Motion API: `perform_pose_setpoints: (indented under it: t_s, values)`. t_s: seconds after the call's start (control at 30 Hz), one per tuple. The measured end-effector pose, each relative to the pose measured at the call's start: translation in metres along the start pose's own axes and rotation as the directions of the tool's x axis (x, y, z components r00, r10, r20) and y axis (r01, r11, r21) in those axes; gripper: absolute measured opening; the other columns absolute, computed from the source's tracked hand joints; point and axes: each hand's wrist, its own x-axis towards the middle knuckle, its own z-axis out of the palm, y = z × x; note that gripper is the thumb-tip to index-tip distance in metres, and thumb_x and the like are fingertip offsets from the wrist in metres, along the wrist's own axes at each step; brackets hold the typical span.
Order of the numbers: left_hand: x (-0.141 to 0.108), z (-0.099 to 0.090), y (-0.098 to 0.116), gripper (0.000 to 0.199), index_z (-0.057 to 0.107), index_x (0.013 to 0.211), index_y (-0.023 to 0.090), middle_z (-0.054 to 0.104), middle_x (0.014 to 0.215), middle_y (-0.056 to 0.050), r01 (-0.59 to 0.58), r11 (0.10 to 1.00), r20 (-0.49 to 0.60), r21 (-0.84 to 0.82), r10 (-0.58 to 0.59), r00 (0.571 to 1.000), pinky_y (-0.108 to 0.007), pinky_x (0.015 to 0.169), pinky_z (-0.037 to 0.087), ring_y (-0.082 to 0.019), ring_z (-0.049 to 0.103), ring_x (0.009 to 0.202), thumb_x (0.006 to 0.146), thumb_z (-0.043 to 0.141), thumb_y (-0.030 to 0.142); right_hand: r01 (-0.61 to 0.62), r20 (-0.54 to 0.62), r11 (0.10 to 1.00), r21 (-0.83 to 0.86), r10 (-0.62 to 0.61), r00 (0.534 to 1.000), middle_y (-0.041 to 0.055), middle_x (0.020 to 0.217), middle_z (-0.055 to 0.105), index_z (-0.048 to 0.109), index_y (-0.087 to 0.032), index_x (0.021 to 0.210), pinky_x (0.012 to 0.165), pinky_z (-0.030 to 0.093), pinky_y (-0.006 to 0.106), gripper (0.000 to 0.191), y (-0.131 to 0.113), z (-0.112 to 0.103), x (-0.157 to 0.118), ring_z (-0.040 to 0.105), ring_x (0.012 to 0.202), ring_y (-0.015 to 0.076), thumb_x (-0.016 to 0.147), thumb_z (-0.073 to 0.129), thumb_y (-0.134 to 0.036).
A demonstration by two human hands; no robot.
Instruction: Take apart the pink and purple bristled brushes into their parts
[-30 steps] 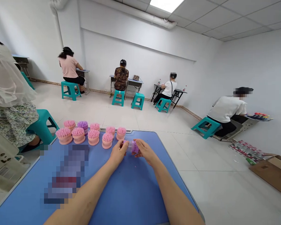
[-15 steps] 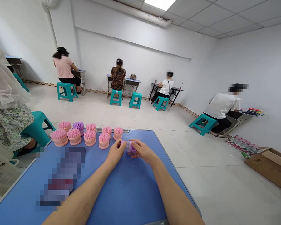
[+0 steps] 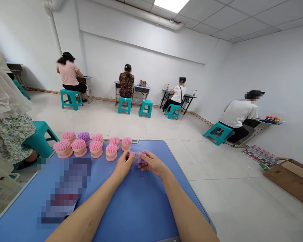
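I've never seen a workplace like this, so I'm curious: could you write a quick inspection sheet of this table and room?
Surface: a blue table.
Job's things: eight pink bristled brush heads and one purple brush head stand along the table's far edge.
Clutter: a pixelated, unreadable object lies on the table's left part.
Hands: the left hand and right hand together hold a purple-and-clear brush.
Cables: nothing seen.
Surroundings: seated co-workers, teal stools, and a cardboard box on the floor at right.
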Motion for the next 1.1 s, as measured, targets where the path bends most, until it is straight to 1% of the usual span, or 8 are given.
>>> perform_pose_setpoints:
  t_s: [0.13, 0.2, 0.37, 0.47, 0.6, 0.73, 0.87, 1.1]
  values:
    - [0.001, 0.000, -0.002, 0.033, 0.052, 0.078, 0.018, 0.046, 0.060, 0.005, -0.001, 1.000, 0.006, 0.003, 0.001, 1.000, -0.024, 0.051, 0.037, -0.012, 0.046, 0.053, 0.074, 0.047, 0.050, 0.062, 0.003, 0.998, -0.001, -0.062, 0.998, -0.0015, 0.088, 0.057, 0.051, -0.024, 0.102, 0.064, 0.049, 0.022, 0.055, -0.003, -0.003, -0.003, 0.058, 0.077, 0.0109, 0.055, 0.078, -0.034]
    - [0.001, 0.000, -0.003, 0.032, 0.052, 0.078, 0.018, 0.047, 0.061, 0.005, 0.000, 1.000, 0.005, 0.009, 0.000, 1.000, -0.023, 0.052, 0.037, -0.012, 0.046, 0.053, 0.075, 0.047, 0.050, 0.063, 0.005, 0.998, -0.007, -0.063, 0.998, 0.0000, 0.096, 0.056, 0.048, -0.026, 0.109, 0.068, 0.051, 0.025, 0.061, -0.004, -0.002, -0.003, 0.058, 0.083, 0.0130, 0.056, 0.078, -0.035]
    - [0.001, 0.000, -0.003, 0.031, 0.053, 0.078, 0.018, 0.046, 0.060, 0.006, 0.001, 1.000, 0.007, 0.029, -0.001, 1.000, -0.023, 0.052, 0.037, -0.012, 0.046, 0.052, 0.074, 0.048, 0.049, 0.050, -0.014, 0.995, -0.087, -0.052, 0.999, 0.0025, 0.091, 0.056, 0.048, -0.024, 0.111, 0.061, 0.049, 0.028, 0.056, -0.001, 0.002, -0.002, 0.058, 0.073, 0.0138, 0.065, 0.069, -0.046]
    - [0.000, 0.000, -0.003, 0.032, 0.054, 0.080, 0.018, 0.046, 0.059, 0.006, 0.004, 0.999, 0.018, 0.039, -0.004, 1.000, -0.023, 0.052, 0.036, -0.012, 0.045, 0.052, 0.075, 0.047, 0.049, 0.099, -0.003, 0.983, -0.155, -0.101, 0.995, 0.0005, 0.086, 0.056, 0.054, -0.022, 0.104, 0.062, 0.047, 0.026, 0.051, -0.001, -0.002, -0.001, 0.055, 0.074, 0.0130, 0.060, 0.074, -0.039]
    - [-0.002, 0.002, -0.001, 0.031, 0.054, 0.078, 0.018, 0.047, 0.058, 0.005, 0.005, 0.999, 0.025, 0.041, -0.006, 1.000, -0.023, 0.052, 0.035, -0.012, 0.045, 0.053, 0.074, 0.048, 0.048, 0.163, 0.049, 0.955, -0.246, -0.156, 0.987, -0.0007, 0.083, 0.057, 0.051, -0.022, 0.116, 0.071, 0.046, 0.029, 0.060, -0.003, -0.009, -0.004, 0.054, 0.074, 0.0128, 0.061, 0.073, -0.030]
    - [0.000, 0.000, 0.001, 0.033, 0.052, 0.070, 0.018, 0.046, 0.055, 0.005, 0.041, 0.999, -0.009, 0.024, -0.041, 0.999, -0.024, 0.050, 0.034, -0.012, 0.044, 0.050, 0.073, 0.047, 0.051, 0.251, 0.051, 0.890, -0.381, -0.251, 0.967, 0.0005, 0.096, 0.057, 0.052, -0.027, 0.120, 0.083, 0.043, 0.035, 0.068, -0.009, -0.008, -0.010, 0.053, 0.087, 0.0167, 0.055, 0.074, -0.019]
    - [0.003, -0.004, 0.001, 0.043, 0.047, 0.069, 0.019, 0.044, 0.053, 0.005, 0.094, 0.994, -0.066, -0.048, -0.097, 0.993, -0.025, 0.047, 0.034, -0.012, 0.042, 0.046, 0.076, 0.034, 0.059, 0.286, -0.044, 0.807, -0.517, -0.359, 0.932, -0.0005, 0.105, 0.054, 0.060, -0.031, 0.108, 0.094, 0.035, 0.036, 0.060, -0.015, -0.007, -0.012, 0.049, 0.099, 0.0188, 0.052, 0.074, -0.014]
    - [0.003, -0.005, 0.003, 0.045, 0.047, 0.070, 0.017, 0.047, 0.058, 0.003, 0.099, 0.988, -0.071, -0.117, -0.108, 0.992, -0.024, 0.048, 0.038, -0.012, 0.047, 0.052, 0.072, 0.042, 0.062, 0.096, -0.424, 0.797, -0.596, -0.414, 0.806, 0.0029, 0.088, 0.056, 0.057, -0.022, 0.090, 0.077, 0.042, 0.036, 0.038, -0.008, -0.031, -0.002, 0.052, 0.081, 0.0198, 0.060, 0.069, -0.042]
